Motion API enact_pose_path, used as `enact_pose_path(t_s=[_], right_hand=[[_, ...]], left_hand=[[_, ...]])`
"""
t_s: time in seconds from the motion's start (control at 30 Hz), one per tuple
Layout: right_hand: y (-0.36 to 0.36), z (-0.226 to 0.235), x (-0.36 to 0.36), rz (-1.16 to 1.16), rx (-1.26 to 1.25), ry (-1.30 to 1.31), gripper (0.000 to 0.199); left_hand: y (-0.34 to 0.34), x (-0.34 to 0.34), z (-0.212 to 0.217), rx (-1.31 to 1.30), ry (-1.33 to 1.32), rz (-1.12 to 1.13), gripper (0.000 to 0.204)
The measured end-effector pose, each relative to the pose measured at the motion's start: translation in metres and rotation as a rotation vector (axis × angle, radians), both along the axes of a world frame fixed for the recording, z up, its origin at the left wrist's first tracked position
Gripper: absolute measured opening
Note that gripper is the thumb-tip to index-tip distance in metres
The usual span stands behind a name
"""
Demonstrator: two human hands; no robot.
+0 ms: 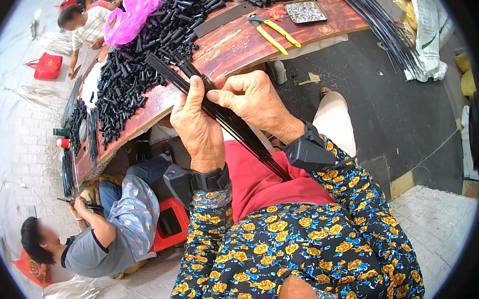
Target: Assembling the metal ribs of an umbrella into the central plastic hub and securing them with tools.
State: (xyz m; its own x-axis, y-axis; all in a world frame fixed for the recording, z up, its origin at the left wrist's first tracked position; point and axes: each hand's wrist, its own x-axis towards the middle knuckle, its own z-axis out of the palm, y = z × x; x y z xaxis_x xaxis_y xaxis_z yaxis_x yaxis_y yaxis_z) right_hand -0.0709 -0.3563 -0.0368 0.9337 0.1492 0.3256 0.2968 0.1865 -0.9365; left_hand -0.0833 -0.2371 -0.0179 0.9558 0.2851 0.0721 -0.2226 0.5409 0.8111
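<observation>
Your left hand point(197, 127) and right hand point(258, 98) clamp black rods point(240, 130), seemingly keeping bundle aligned; pliers point(271, 39) lie beyond hands, likely for reach.

the black rods point(244, 135) look smooth, the wooden table point(223, 48) glossy.

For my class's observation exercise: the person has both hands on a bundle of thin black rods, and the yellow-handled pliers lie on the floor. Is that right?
No: the yellow-handled pliers lie on the table, not the floor, as the head view shows. The left hand and right hand are on the bundle of thin black rods.
</observation>
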Motion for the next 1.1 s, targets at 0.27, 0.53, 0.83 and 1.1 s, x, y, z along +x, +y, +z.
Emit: enact_pose_path(t_s=[0.27,0.53,0.83,1.1], right_hand=[[-0.006,-0.003,0.003,0.167,0.184,0.185,0.026],[-0.013,0.004,0.005,0.331,0.254,0.469,0.02],[-0.003,0.0,0.005,0.196,0.191,0.223,0.029],[-0.012,0.016,0.002,0.372,0.361,0.346,0.019]], left_hand=[[0.0,0.0,-0.002,-0.064,0.023,-0.045,0.016],[-0.003,-0.008,0.006,-0.042,-0.004,-0.121,0.019],[-0.006,-0.007,0.007,-0.022,0.0,-0.128,0.032],[0.004,-0.003,-0.006,-0.061,0.004,-0.112,0.033]])
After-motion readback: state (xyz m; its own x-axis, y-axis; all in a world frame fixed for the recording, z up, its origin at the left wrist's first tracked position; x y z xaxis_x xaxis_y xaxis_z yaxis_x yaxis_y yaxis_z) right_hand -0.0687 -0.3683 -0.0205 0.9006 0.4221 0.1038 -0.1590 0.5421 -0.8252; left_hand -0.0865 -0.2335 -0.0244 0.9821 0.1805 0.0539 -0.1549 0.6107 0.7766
